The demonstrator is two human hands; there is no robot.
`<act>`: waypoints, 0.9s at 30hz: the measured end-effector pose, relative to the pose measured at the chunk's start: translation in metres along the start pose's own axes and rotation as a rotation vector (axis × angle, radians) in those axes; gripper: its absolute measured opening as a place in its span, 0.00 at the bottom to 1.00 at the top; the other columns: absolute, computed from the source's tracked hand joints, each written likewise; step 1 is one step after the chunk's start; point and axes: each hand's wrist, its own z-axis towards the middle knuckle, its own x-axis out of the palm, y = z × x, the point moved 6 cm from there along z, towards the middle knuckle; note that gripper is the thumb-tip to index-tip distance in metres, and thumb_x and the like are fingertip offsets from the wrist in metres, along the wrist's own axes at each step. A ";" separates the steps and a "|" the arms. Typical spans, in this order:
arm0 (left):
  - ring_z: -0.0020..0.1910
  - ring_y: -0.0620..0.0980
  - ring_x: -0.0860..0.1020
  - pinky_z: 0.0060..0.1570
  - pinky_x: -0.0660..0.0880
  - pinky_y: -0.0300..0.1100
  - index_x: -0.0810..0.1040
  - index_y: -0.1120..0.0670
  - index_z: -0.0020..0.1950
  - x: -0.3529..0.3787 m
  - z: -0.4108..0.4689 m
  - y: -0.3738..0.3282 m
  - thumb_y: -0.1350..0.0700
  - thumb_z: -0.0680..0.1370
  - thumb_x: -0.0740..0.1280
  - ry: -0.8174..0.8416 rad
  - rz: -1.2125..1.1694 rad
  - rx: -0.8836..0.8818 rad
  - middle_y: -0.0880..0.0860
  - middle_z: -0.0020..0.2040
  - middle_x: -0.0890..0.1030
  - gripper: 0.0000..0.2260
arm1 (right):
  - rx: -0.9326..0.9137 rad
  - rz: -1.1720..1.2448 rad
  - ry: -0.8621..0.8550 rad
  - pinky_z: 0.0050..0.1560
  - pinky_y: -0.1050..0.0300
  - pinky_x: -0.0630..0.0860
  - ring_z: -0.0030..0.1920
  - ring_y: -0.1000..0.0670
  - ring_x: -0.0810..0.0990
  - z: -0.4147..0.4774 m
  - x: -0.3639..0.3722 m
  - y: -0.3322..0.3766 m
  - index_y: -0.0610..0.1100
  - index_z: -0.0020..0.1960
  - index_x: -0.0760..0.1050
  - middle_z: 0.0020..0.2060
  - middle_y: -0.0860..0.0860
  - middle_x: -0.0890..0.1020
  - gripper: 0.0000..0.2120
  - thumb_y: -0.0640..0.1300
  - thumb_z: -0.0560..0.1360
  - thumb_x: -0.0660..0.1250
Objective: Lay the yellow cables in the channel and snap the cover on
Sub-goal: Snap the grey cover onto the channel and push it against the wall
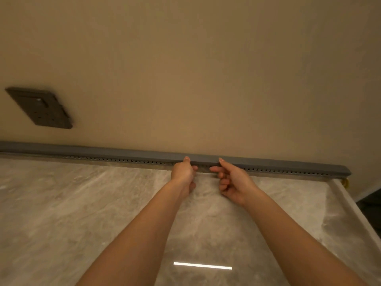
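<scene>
A long grey slotted channel (123, 161) runs along the foot of the beige wall at the back of the marble counter. A grey cover (103, 151) lies on top of it over its whole visible length. My left hand (184, 172) pinches the cover near the middle, thumb on top and fingers on the slotted front. My right hand (231, 178) sits just to its right, with the thumb tip on the cover's top and the index finger against the front. A short bit of yellow cable (346, 182) pokes out past the channel's right end.
A dark grey socket plate (40, 108) is mounted on the wall at the left. The glossy marble counter (82, 203) fills the foreground, and its right edge (350, 205) drops off to a dark gap.
</scene>
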 end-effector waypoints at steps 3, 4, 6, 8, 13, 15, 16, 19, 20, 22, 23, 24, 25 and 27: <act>0.24 0.47 0.56 0.19 0.54 0.34 0.68 0.57 0.35 0.001 -0.002 -0.002 0.50 0.83 0.51 0.011 -0.043 -0.016 0.51 0.28 0.62 0.20 | 0.013 0.017 -0.013 0.17 0.68 0.60 0.17 0.59 0.63 -0.003 -0.027 0.005 0.38 0.40 0.79 0.19 0.54 0.69 0.17 0.50 0.76 0.63; 0.24 0.47 0.55 0.17 0.53 0.32 0.67 0.57 0.36 0.000 -0.001 -0.003 0.51 0.83 0.50 0.019 -0.054 -0.021 0.51 0.28 0.61 0.19 | 0.012 0.031 -0.018 0.17 0.67 0.61 0.17 0.59 0.63 -0.004 -0.034 0.006 0.38 0.41 0.79 0.19 0.53 0.69 0.16 0.50 0.76 0.63; 0.20 0.46 0.55 0.16 0.50 0.30 0.66 0.57 0.36 0.000 -0.001 -0.003 0.51 0.83 0.50 0.035 -0.080 -0.033 0.51 0.27 0.60 0.19 | 0.003 0.077 -0.023 0.18 0.67 0.63 0.18 0.58 0.65 -0.006 -0.046 0.008 0.38 0.42 0.79 0.19 0.53 0.71 0.15 0.49 0.77 0.63; 0.16 0.44 0.55 0.16 0.49 0.30 0.66 0.57 0.35 0.001 -0.001 -0.003 0.52 0.83 0.50 0.042 -0.109 -0.037 0.50 0.27 0.59 0.19 | -0.001 0.125 -0.019 0.19 0.67 0.67 0.19 0.58 0.68 -0.008 -0.052 0.010 0.38 0.43 0.79 0.21 0.52 0.73 0.14 0.48 0.77 0.63; 0.12 0.42 0.54 0.14 0.49 0.29 0.66 0.58 0.35 0.003 -0.002 -0.004 0.54 0.84 0.50 0.047 -0.168 -0.040 0.48 0.18 0.60 0.19 | -0.007 0.156 -0.026 0.23 0.67 0.73 0.26 0.56 0.73 -0.009 -0.046 0.016 0.35 0.42 0.78 0.24 0.49 0.79 0.16 0.49 0.76 0.64; 0.11 0.42 0.54 0.14 0.49 0.29 0.66 0.58 0.35 0.003 -0.002 -0.005 0.54 0.84 0.50 0.050 -0.180 -0.042 0.48 0.18 0.60 0.19 | 0.003 0.154 -0.058 0.22 0.67 0.73 0.29 0.54 0.73 -0.008 -0.043 0.019 0.35 0.40 0.77 0.25 0.48 0.80 0.17 0.49 0.76 0.64; 0.11 0.42 0.54 0.14 0.49 0.30 0.66 0.58 0.35 0.003 -0.002 -0.005 0.54 0.84 0.50 0.052 -0.182 -0.042 0.49 0.22 0.60 0.19 | 0.012 0.155 -0.076 0.22 0.68 0.72 0.29 0.54 0.72 -0.008 -0.042 0.020 0.35 0.39 0.76 0.27 0.47 0.80 0.17 0.49 0.77 0.63; 0.12 0.42 0.55 0.14 0.50 0.31 0.67 0.58 0.36 0.002 -0.002 -0.004 0.53 0.83 0.50 0.059 -0.177 -0.031 0.50 0.27 0.58 0.18 | 0.045 0.146 -0.126 0.19 0.69 0.69 0.29 0.55 0.71 -0.007 -0.041 0.023 0.35 0.42 0.75 0.32 0.46 0.78 0.13 0.45 0.77 0.63; 0.12 0.42 0.55 0.14 0.51 0.31 0.67 0.58 0.36 0.002 -0.002 -0.003 0.53 0.83 0.50 0.060 -0.177 -0.023 0.50 0.27 0.58 0.19 | 0.059 0.145 -0.135 0.19 0.69 0.67 0.28 0.56 0.69 -0.005 -0.041 0.024 0.35 0.45 0.74 0.30 0.46 0.78 0.11 0.44 0.78 0.62; 0.13 0.42 0.55 0.14 0.51 0.31 0.67 0.58 0.35 0.002 -0.001 -0.001 0.52 0.83 0.50 0.061 -0.182 -0.009 0.50 0.27 0.59 0.19 | 0.096 0.150 -0.134 0.17 0.70 0.63 0.27 0.57 0.65 -0.004 -0.038 0.025 0.36 0.49 0.73 0.23 0.48 0.76 0.09 0.42 0.79 0.60; 0.13 0.42 0.55 0.14 0.51 0.31 0.67 0.57 0.35 0.003 0.000 -0.001 0.52 0.83 0.51 0.060 -0.183 0.002 0.50 0.27 0.60 0.19 | 0.111 0.150 -0.129 0.17 0.70 0.61 0.26 0.57 0.63 -0.004 -0.036 0.025 0.36 0.47 0.73 0.22 0.49 0.74 0.09 0.42 0.79 0.59; 0.13 0.42 0.55 0.15 0.52 0.31 0.67 0.57 0.35 0.003 0.000 0.000 0.51 0.83 0.51 0.050 -0.182 0.013 0.50 0.27 0.60 0.19 | 0.124 0.144 -0.126 0.17 0.70 0.60 0.26 0.57 0.62 -0.003 -0.035 0.025 0.35 0.44 0.73 0.23 0.49 0.73 0.11 0.42 0.80 0.58; 0.13 0.43 0.56 0.15 0.52 0.31 0.67 0.57 0.35 0.003 0.001 0.002 0.50 0.83 0.51 0.035 -0.180 0.026 0.51 0.27 0.61 0.20 | 0.130 0.137 -0.124 0.17 0.69 0.59 0.26 0.57 0.61 -0.003 -0.035 0.026 0.35 0.42 0.72 0.23 0.49 0.71 0.12 0.42 0.80 0.58; 0.16 0.45 0.59 0.17 0.55 0.33 0.68 0.57 0.34 0.003 0.001 0.005 0.48 0.83 0.51 -0.016 -0.141 0.074 0.52 0.27 0.64 0.21 | 0.129 0.138 -0.123 0.18 0.68 0.58 0.25 0.57 0.60 -0.002 -0.036 0.026 0.35 0.41 0.71 0.23 0.49 0.72 0.12 0.42 0.80 0.57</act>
